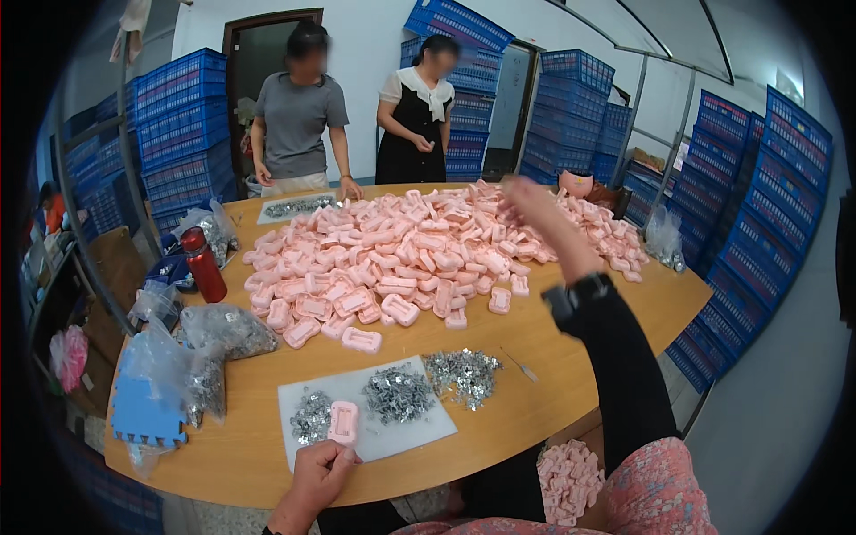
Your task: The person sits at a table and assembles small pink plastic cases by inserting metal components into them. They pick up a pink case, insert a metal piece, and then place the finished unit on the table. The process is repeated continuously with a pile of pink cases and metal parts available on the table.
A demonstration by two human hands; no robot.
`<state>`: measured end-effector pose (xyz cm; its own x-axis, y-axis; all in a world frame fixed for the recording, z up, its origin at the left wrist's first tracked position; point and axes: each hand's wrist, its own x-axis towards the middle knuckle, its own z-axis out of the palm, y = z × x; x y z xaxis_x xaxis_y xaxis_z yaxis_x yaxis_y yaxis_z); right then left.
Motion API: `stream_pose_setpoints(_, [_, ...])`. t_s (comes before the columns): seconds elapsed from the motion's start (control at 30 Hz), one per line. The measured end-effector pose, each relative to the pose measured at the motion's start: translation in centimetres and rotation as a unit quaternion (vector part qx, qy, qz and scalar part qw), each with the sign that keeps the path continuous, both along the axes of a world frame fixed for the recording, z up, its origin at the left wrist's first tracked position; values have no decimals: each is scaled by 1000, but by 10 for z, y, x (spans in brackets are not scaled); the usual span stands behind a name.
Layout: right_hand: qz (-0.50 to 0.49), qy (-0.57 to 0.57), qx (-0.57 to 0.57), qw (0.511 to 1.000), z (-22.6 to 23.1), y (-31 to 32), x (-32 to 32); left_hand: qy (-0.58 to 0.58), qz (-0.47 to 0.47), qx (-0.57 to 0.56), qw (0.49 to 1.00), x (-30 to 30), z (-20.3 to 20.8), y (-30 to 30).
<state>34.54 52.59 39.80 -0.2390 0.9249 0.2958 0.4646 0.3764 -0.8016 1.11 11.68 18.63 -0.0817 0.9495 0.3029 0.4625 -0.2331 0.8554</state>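
At the table's near edge my left hand (319, 479) is closed on a pink plastic casing (343, 423), pinched upright with its recessed side showing. Behind that hand a white board (299, 399) carries two heaps of small silvery metal pieces (399, 395); a further metal heap (464, 374) lies at the board's right edge, partly on the wood. My right arm stretches far forward, and my right hand (532, 207) is over the back right part of a big pile of pink casings (419, 236). Motion blurs its fingers, so I cannot make out whether they hold anything.
A thin pointed tool (521, 366) lies right of the metal heaps. On the left are plastic bags of metal pieces (230, 332), a blue foam mat (147, 406) and a red bottle (204, 267). Two people stand across the table (571, 357). Stacked blue crates (758, 232) line the walls.
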Motion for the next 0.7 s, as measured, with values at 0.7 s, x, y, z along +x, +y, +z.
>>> stream_pose_setpoints(0.7, [361, -307, 54, 879, -60, -204, -114, 143, -65, 109, 982, 5, 40, 33])
